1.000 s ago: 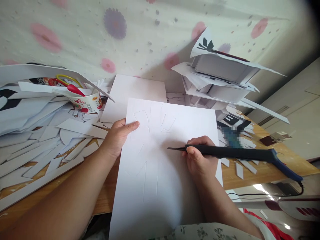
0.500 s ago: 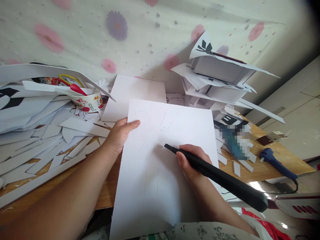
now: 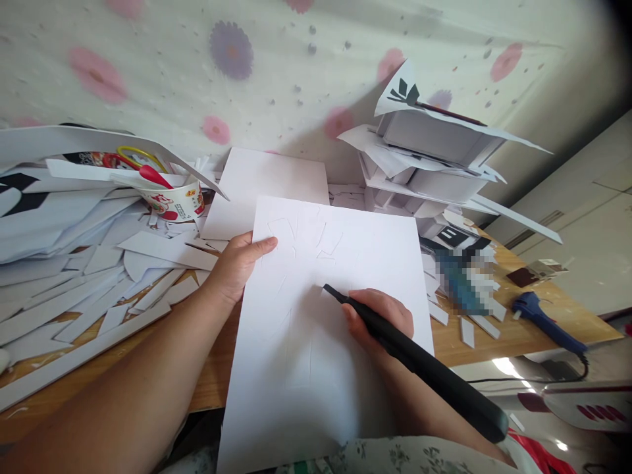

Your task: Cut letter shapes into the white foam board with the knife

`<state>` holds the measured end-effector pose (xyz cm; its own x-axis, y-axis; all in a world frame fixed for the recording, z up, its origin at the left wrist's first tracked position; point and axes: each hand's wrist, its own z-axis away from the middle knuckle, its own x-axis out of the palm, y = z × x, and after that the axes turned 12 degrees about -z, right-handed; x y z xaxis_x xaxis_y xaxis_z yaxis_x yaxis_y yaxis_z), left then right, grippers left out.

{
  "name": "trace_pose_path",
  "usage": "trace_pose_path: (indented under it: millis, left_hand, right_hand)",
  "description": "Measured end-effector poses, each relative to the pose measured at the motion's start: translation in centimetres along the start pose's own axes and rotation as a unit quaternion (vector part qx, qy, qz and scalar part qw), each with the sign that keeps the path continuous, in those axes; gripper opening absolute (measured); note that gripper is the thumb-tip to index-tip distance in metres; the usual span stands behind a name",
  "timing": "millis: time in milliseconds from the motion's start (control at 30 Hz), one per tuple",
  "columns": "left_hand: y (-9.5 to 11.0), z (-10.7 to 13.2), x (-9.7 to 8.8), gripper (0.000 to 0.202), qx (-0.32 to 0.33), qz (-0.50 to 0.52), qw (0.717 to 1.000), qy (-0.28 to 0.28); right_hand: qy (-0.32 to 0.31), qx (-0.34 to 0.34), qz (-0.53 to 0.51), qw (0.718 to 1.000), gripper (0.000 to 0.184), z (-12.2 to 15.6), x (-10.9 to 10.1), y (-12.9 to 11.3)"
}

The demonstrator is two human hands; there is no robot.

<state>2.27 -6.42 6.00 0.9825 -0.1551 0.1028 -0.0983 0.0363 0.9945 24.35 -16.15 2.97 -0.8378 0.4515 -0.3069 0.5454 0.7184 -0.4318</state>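
A large white board with cut lines in it lies in front of me on the wooden table. My left hand grips the board's left edge, thumb on top. My right hand is closed round a long black cutting tool, held like a pen. The tool's tip touches the board near its middle.
Heaps of white board offcuts cover the table's left side, with a printed paper cup holding scissors behind them. Stacked white boxes stand at the back right. A blue plug and cord lie at the right edge.
My right hand turned the black tool from lying level to pointing down at the board, then slid slightly lower. The blue plug end dropped onto the table. My left hand stayed put.
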Motion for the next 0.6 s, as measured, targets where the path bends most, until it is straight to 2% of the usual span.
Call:
trace_pose_path:
  millis: [100,600]
  left_hand:
    - [0.03,-0.01,0.00,0.040,0.001,0.003,1.000,0.000]
    - [0.12,0.01,0.05,0.044,0.001,-0.008,1.000,0.007]
  right_hand:
    - [-0.002,-0.013,0.004,1.000,0.012,0.34,0.01,0.37]
    - [-0.004,0.020,0.008,1.000,0.011,0.22,-0.45,0.02]
